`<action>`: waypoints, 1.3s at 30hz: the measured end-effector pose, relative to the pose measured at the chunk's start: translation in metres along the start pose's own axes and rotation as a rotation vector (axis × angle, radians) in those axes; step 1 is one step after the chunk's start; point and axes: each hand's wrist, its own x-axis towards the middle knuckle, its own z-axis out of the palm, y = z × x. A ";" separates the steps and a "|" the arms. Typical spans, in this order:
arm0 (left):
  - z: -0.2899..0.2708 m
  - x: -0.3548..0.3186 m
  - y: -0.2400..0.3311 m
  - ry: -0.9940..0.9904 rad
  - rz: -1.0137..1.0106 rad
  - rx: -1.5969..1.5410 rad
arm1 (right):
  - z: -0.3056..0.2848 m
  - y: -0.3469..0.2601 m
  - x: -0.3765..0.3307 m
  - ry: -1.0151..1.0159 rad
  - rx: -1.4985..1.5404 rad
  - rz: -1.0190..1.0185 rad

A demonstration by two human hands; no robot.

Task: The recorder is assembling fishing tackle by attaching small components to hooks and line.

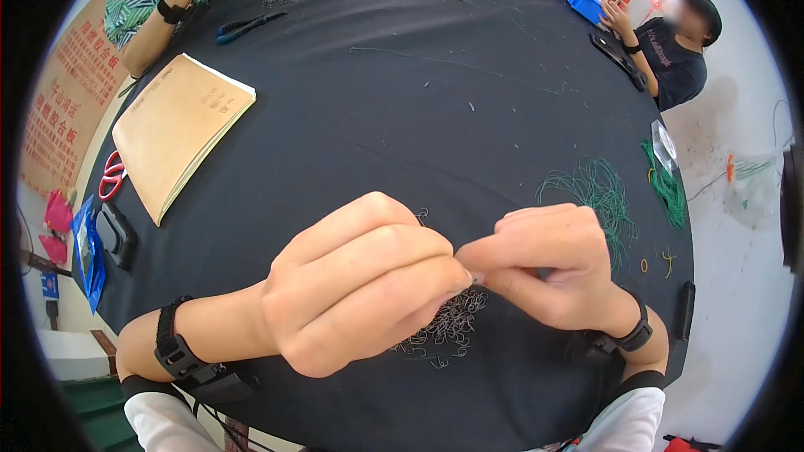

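Nearest, the left hand point(360, 280) and right hand point(544, 264) meet fingertip to fingertip just above a small heap of thin grey metal hooks point(444, 331) lying on the black cloth-covered tabletop point(402, 117). Both hands are curled narrow, pinching something tiny between them at the point where they touch; it is too small to tell, though it looks like one hook off the heap. The work seems to be at the fine stage of joining or threading a single piece, which calls for a steady pinch and close aim. To the right lies a loose tangle of green wire point(599, 192). Farther left sits a tan paper booklet point(176, 130), with red-handled scissors point(110, 176) beside it. At the far edge lie dark blue-handled pliers point(247, 27), near another person's forearm point(180, 4).
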 end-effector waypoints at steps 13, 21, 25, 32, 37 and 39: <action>0.000 0.001 -0.001 -0.052 0.046 0.013 | 0.003 -0.030 -0.004 0.179 -0.629 -0.451; -0.006 0.004 0.004 -0.065 0.039 -0.054 | -0.011 -0.016 0.003 0.146 -0.382 -0.251; -0.004 0.001 0.003 -0.029 -0.015 -0.036 | -0.003 -0.005 -0.001 0.087 -0.143 -0.078; -0.003 0.002 0.002 -0.009 -0.056 0.022 | 0.011 -0.006 -0.004 0.079 -0.160 -0.137; 0.000 0.000 -0.001 -0.035 -0.042 0.011 | 0.010 -0.017 -0.009 0.037 -0.560 -0.402; 0.000 -0.001 -0.002 -0.047 -0.020 0.003 | 0.007 -0.026 -0.008 0.112 -0.637 -0.423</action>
